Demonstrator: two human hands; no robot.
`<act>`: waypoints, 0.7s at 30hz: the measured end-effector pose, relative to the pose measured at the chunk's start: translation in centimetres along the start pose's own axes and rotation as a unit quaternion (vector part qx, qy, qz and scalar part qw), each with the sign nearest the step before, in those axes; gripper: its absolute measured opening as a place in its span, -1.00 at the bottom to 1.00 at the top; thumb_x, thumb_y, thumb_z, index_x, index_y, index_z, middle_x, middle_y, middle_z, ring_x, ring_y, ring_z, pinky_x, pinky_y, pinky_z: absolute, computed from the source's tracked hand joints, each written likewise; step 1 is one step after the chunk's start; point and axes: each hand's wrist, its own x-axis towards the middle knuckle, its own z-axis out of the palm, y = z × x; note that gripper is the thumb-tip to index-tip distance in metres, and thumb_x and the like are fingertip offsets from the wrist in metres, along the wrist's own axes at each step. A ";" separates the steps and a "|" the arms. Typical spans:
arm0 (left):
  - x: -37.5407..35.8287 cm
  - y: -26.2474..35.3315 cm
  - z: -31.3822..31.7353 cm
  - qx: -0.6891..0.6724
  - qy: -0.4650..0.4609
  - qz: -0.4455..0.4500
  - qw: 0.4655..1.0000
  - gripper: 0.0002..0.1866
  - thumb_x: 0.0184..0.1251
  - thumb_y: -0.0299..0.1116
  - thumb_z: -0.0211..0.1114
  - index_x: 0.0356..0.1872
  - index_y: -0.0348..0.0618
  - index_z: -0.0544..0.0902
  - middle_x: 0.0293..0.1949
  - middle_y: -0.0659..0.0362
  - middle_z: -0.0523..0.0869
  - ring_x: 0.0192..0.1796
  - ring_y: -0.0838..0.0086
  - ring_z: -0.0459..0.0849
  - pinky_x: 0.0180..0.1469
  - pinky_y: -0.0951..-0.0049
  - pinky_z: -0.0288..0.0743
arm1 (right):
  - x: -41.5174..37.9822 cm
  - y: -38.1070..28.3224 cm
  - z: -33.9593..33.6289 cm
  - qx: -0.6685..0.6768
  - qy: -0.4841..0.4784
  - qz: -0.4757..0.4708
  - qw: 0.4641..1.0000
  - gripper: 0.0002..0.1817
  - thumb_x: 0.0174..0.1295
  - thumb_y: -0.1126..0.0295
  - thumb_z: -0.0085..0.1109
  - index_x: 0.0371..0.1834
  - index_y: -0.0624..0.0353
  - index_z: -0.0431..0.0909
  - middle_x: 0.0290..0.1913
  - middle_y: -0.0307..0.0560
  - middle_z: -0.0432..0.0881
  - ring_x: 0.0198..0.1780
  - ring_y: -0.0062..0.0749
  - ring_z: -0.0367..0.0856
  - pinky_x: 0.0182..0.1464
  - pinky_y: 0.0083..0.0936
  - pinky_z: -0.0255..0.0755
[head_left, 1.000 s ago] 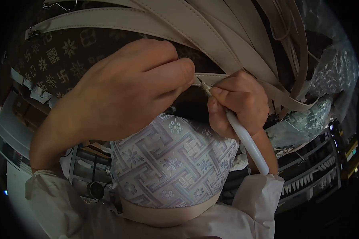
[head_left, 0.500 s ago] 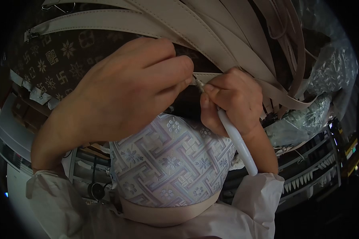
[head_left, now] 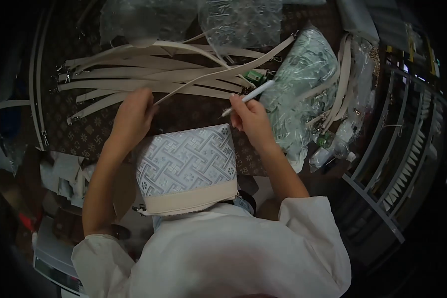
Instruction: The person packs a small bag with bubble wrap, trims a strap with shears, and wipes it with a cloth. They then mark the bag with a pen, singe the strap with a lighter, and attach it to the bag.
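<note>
My left hand (head_left: 134,115) is closed on the end of a thin beige strap (head_left: 203,77) that runs up to the right across the other straps. In my right hand (head_left: 252,118) is a white pen (head_left: 256,92), its pointed tip toward the lower left. Between my forearms, against my body, rests a pale bag (head_left: 186,159) with a silvery lattice and flower pattern. A beige band and a zipper edge its near side. Both hands are over the table's front part, apart from each other.
Several beige straps with metal clasps (head_left: 134,74) lie on the dark patterned table cover (head_left: 92,134). Clear plastic with pale green contents (head_left: 303,89) lies to the right, near a small green item (head_left: 254,76). A metal rack (head_left: 382,149) stands farther right.
My hands have moved apart; the pen tip is now away from my left hand. The head view has drawn back, showing more of the table and the bag farther off.
</note>
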 end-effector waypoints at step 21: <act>-4.2 14.8 -7.9 -0.671 -0.197 -0.002 0.715 -0.59 0.37 -0.39 -0.05 0.11 -0.52 0.36 -0.31 0.17 0.55 -0.42 0.60 0.34 -0.36 0.61 0.25 | 1.6 -1.8 -5.4 -0.342 0.237 -0.409 0.812 -0.73 -0.03 0.55 0.22 -0.22 0.23 0.46 -0.30 -0.03 0.50 -0.34 -0.18 0.55 -0.36 -0.42 0.43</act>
